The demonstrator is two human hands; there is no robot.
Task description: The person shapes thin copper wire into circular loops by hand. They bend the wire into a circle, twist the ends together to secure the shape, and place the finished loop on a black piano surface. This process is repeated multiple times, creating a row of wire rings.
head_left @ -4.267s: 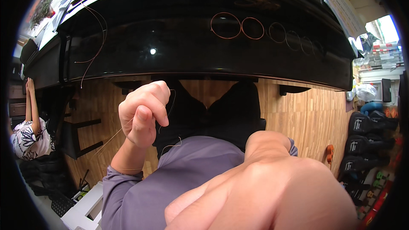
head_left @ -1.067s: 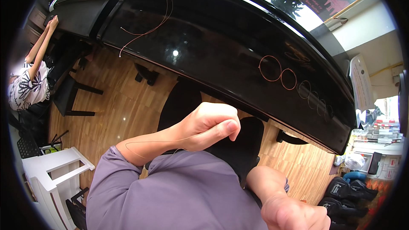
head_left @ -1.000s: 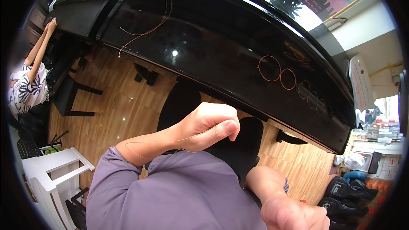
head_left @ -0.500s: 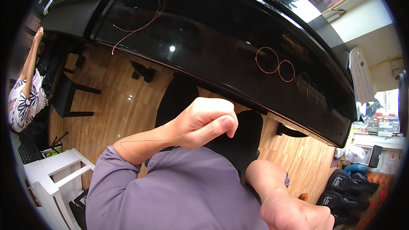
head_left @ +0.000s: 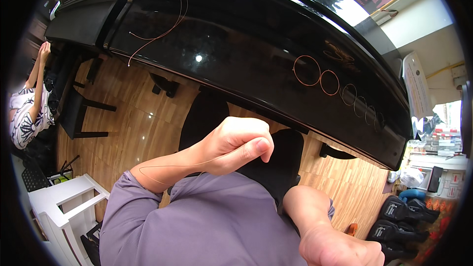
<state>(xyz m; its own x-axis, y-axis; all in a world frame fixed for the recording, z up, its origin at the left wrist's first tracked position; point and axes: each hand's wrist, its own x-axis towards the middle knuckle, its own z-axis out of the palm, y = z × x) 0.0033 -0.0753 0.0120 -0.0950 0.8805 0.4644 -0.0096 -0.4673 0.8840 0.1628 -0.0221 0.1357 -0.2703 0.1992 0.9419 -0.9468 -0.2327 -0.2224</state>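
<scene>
My left hand (head_left: 241,145) is closed near the middle, thumb pressed against curled fingers. It grips a thin copper-coloured guitar string (head_left: 162,167), which trails back in a narrow loop across my left forearm. At the lower right my right hand (head_left: 340,249) is curled into a fist; its fingertips and anything in them are hidden. On the glossy black lid ahead lie a large coiled string (head_left: 294,71), a smaller copper coil (head_left: 321,84) and several thinner silvery coils (head_left: 343,97). Farther left, a loose string (head_left: 162,35) hangs over the lid's front edge.
The long black piano-like case (head_left: 236,34) spans the far side. Beneath its front edge is a black seat (head_left: 204,113). A white wooden frame (head_left: 64,212) stands at left, black bags (head_left: 399,214) at right. Another person's arm (head_left: 38,74) shows at far left.
The view has shifted slightly, and my left hand sits a little lower in it. My grip on the string looks the same. At far left, the other person's hands have moved.
</scene>
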